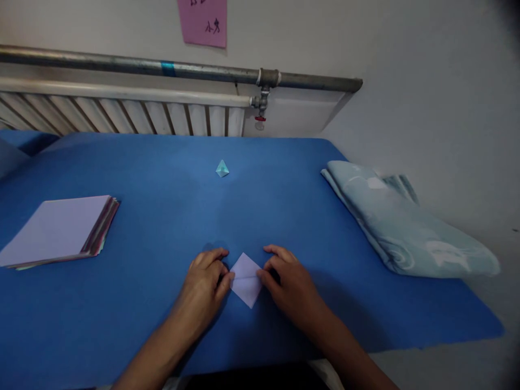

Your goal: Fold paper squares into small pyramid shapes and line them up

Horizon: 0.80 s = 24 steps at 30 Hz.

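Note:
A small folded piece of lavender paper (247,287), diamond-shaped with a crease across its middle, lies on the blue surface close to me. At its left corner, my left hand (205,284) pinches the edge between thumb and fingers. My right hand (286,279) grips the right corner the same way, its index finger stretched out beyond the paper. Farther off, a small light-teal folded paper piece (222,169) sits apart from both hands.
On the left is a stack of paper sheets (60,225), lavender on top. A folded pale-green patterned cloth (406,227) lies along the right edge of the blue surface (162,216). Behind stand a white radiator (154,116) and a metal pipe (122,64); a pink note (205,24) hangs above.

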### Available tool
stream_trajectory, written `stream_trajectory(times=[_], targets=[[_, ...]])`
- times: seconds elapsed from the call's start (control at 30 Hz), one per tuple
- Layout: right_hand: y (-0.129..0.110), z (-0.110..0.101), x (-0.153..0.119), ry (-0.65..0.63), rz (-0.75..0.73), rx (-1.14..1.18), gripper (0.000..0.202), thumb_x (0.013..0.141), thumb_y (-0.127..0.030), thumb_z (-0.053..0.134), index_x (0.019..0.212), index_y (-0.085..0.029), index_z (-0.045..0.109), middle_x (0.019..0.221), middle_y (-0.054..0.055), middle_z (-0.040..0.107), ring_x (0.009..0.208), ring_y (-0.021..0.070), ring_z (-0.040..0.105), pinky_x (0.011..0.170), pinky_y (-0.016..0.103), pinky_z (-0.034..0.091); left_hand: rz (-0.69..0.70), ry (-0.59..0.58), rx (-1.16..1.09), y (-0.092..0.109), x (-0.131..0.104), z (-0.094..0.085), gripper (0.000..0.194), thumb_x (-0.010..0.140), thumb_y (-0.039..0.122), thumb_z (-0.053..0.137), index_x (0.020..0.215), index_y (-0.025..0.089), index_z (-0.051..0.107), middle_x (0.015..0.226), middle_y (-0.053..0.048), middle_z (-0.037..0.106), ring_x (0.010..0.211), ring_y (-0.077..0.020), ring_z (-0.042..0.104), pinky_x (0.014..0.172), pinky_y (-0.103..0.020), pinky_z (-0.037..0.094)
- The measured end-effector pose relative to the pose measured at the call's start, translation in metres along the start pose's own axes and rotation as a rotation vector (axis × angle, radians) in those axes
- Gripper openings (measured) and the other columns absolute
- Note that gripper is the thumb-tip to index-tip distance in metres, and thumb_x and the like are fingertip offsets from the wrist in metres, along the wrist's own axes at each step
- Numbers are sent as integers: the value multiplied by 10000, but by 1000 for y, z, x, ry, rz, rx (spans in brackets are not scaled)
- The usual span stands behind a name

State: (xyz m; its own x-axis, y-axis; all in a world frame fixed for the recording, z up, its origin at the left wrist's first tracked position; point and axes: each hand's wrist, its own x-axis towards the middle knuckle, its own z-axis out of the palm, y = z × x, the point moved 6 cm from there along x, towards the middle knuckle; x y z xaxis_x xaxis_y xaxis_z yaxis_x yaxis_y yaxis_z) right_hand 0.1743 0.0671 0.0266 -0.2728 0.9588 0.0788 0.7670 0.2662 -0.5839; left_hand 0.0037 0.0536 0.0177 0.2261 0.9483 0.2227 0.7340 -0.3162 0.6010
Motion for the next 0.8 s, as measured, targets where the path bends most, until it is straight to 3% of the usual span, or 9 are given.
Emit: stream_trajectory(times=[0.8], targets=[[-4, -1, 7, -35, 20, -75, 171, 806, -138, 563, 644, -192, 549, 1204, 134, 581, 1092, 284, 550, 884, 466, 477, -12, 54, 46, 1, 0, 2, 186, 862, 230, 512, 681, 200, 538, 1103, -97, 629, 1029, -262, 564, 897, -483, 488]])
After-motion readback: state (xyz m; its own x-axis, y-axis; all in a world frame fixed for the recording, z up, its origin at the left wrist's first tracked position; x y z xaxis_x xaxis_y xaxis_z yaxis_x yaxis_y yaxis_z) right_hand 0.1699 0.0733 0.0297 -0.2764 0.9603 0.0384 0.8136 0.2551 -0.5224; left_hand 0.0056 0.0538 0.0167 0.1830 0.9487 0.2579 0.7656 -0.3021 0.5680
